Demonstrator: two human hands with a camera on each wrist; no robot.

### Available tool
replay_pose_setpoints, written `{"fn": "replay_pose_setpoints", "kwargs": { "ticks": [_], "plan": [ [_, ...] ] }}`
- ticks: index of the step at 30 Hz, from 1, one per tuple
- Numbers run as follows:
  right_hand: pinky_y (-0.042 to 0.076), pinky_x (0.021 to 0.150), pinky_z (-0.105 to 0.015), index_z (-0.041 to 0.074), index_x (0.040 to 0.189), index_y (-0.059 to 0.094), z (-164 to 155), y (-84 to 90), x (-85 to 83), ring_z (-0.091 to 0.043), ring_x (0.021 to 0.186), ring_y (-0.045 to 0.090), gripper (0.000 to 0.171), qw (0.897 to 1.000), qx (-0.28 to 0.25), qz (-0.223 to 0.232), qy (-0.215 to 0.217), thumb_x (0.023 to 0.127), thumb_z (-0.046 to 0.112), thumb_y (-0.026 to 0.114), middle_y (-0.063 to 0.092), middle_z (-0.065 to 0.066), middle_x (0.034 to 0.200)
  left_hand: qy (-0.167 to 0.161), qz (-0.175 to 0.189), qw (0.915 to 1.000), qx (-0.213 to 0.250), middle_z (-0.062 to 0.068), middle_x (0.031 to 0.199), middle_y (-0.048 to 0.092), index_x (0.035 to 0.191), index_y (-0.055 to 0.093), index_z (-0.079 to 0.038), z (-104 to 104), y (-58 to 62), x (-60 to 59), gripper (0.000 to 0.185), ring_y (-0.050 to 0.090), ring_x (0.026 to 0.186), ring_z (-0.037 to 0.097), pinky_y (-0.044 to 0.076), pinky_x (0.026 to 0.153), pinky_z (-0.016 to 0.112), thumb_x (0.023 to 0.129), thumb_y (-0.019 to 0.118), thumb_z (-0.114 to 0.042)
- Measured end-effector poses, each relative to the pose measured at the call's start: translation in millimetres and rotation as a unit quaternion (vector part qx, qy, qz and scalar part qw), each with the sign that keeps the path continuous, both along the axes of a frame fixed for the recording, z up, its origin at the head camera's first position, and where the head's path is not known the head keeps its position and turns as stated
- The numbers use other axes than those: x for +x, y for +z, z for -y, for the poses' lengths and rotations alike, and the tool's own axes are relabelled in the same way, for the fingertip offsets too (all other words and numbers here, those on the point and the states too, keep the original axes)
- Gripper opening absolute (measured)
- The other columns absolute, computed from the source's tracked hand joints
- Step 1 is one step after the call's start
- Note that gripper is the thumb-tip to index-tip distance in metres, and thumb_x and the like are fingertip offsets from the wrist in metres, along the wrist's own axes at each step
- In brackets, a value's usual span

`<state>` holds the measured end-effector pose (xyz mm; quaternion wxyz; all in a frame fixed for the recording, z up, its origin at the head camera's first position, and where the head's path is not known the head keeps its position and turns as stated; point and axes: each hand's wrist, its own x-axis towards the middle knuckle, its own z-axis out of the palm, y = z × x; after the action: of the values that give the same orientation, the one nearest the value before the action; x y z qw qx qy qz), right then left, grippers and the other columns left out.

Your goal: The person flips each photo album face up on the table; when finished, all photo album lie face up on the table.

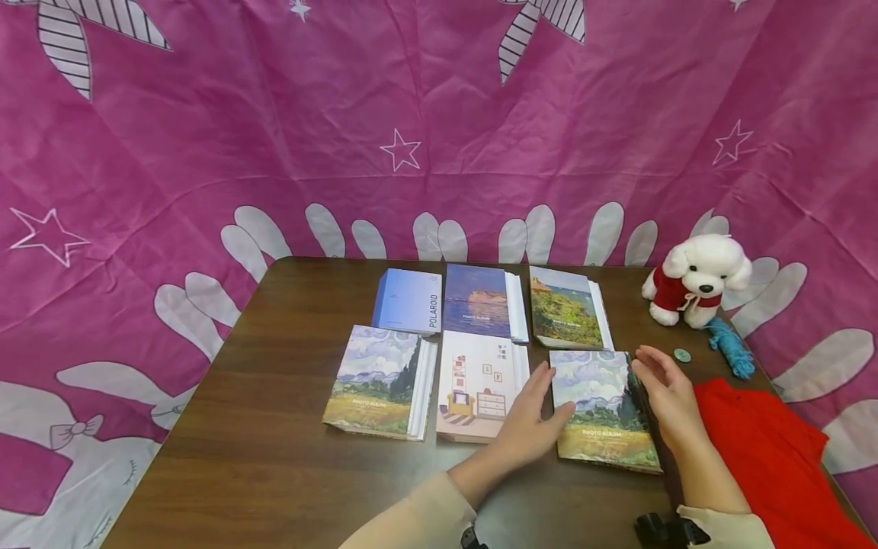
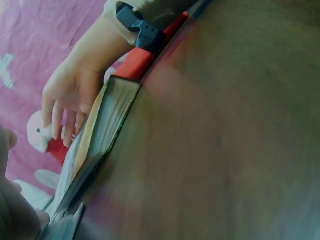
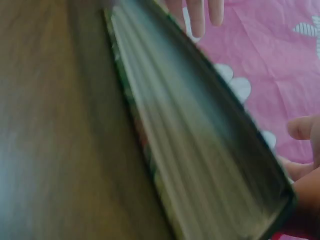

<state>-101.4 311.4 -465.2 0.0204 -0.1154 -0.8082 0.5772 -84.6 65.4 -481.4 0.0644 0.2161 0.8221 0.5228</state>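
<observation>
A photo album [image 1: 604,408] with a painted landscape cover lies flat at the front right of the group, between my two hands. My left hand [image 1: 528,423] is at its left side, the thumb over the cover's left edge and the fingers extended. At the right side is my right hand [image 1: 674,400], fingers loosely bent near the upper right corner. Neither hand grips the album. The left wrist view shows the album's page edges [image 2: 112,117] and the right hand [image 2: 75,95] beyond them. In the right wrist view, the album's thick pages [image 3: 185,145] fill the middle.
To the left, a pink album [image 1: 473,396] and another landscape album [image 1: 373,381] lie in the same row. Behind are a blue album [image 1: 409,301], a sea-picture album [image 1: 478,301] and a garden album [image 1: 565,309]. A plush dog [image 1: 703,278], blue yarn [image 1: 730,347], a green disc [image 1: 682,355] and red cloth [image 1: 761,450] are rightward.
</observation>
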Motion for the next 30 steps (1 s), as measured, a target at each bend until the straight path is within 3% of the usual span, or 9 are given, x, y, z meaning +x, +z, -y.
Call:
{"fn": "replay_pose_setpoints", "kwargs": {
  "ticks": [2,5,8,10,15,21,23,30],
  "plan": [
    [0.035,0.115,-0.042,0.001,0.157,0.027,-4.9,-3.5,2.5,-0.004,0.121,0.041,0.066,1.0,0.009,0.023,0.009,0.107,0.039,0.046,0.034,-0.02,0.156,0.002,0.008,0.9999,-0.005,0.016,0.165,0.026,0.156,0.035,-0.001,-5.2,-1.6,2.9,0.067,0.029,0.15,0.03,0.029,0.12,0.044,0.104,0.05,-0.04],
    [0.043,0.105,-0.027,-0.001,0.156,0.027,-10.9,-7.8,6.2,0.001,0.112,0.044,0.067,0.999,-0.012,0.039,0.012,0.107,0.04,0.047,0.037,-0.019,0.15,0.001,0.031,0.9994,-0.018,0.015,0.165,0.026,0.156,0.036,-0.002,-11.7,-2.9,8.4,0.069,0.03,0.149,0.029,0.029,0.12,0.041,0.103,0.051,-0.044],
    [0.046,0.087,-0.011,-0.002,0.149,0.035,-15.0,-11.3,8.9,0.004,0.105,0.048,0.056,0.997,-0.068,0.025,0.007,0.109,0.036,0.044,0.045,-0.007,0.136,-0.005,0.045,0.9984,-0.033,0.013,0.165,0.025,0.156,0.036,-0.003,-16.9,-3.8,11.7,0.071,0.03,0.149,0.028,0.028,0.12,0.037,0.102,0.052,-0.045],
    [0.049,0.082,-0.012,-0.001,0.143,0.044,-16.3,-13.5,9.8,0.002,0.102,0.052,0.045,0.994,-0.11,0.006,0.005,0.11,0.03,0.04,0.05,0.003,0.125,-0.009,0.048,0.998,-0.04,0.012,0.166,0.024,0.156,0.035,-0.002,-19.6,-3.9,12.1,0.073,0.03,0.149,0.027,0.028,0.12,0.037,0.101,0.053,-0.046],
    [0.054,0.072,-0.02,0.018,0.125,0.065,-19.1,-18.1,10.7,-0.002,0.09,0.059,0.029,0.984,-0.178,-0.023,-0.003,0.109,0.017,0.041,0.061,0.016,0.104,-0.025,0.048,0.9978,-0.038,0.01,0.167,0.02,0.157,0.033,-0.001,-26.6,-5.1,11.4,0.077,0.029,0.15,0.025,0.03,0.119,0.034,0.1,0.055,-0.048],
    [0.057,0.071,-0.02,0.032,0.114,0.068,-24.8,-9.8,10.7,-0.002,0.086,0.066,0.018,0.963,-0.271,-0.009,0.008,0.106,0.024,0.055,0.068,0.017,0.099,-0.019,0.045,0.9983,-0.03,0.006,0.167,0.02,0.156,0.035,-0.002,-33.8,-7.9,10.7,0.078,0.029,0.149,0.024,0.028,0.119,0.033,0.098,0.058,-0.048],
    [0.058,0.072,-0.02,0.033,0.115,0.068,-25.3,-3.8,9.1,-0.001,0.088,0.066,0.017,0.96,-0.281,-0.009,0.007,0.104,0.024,0.058,0.07,0.017,0.101,-0.016,0.051,0.9983,-0.023,0.005,0.168,0.019,0.157,0.035,-0.003,-35.4,-7.8,10.1,0.078,0.028,0.15,0.024,0.028,0.119,0.033,0.098,0.058,-0.05],
    [0.058,0.067,-0.02,0.031,0.108,0.075,-20.9,10.5,5.1,-0.004,0.079,0.068,0.017,0.966,-0.259,-0.016,-0.011,0.1,0.019,0.066,0.071,0.013,0.094,-0.025,0.067,0.9972,-0.024,0.003,0.168,0.018,0.157,0.036,-0.009,-36.3,-6.5,9.6,0.076,0.025,0.151,0.021,0.028,0.12,0.035,0.098,0.056,-0.053]
  ]
}}
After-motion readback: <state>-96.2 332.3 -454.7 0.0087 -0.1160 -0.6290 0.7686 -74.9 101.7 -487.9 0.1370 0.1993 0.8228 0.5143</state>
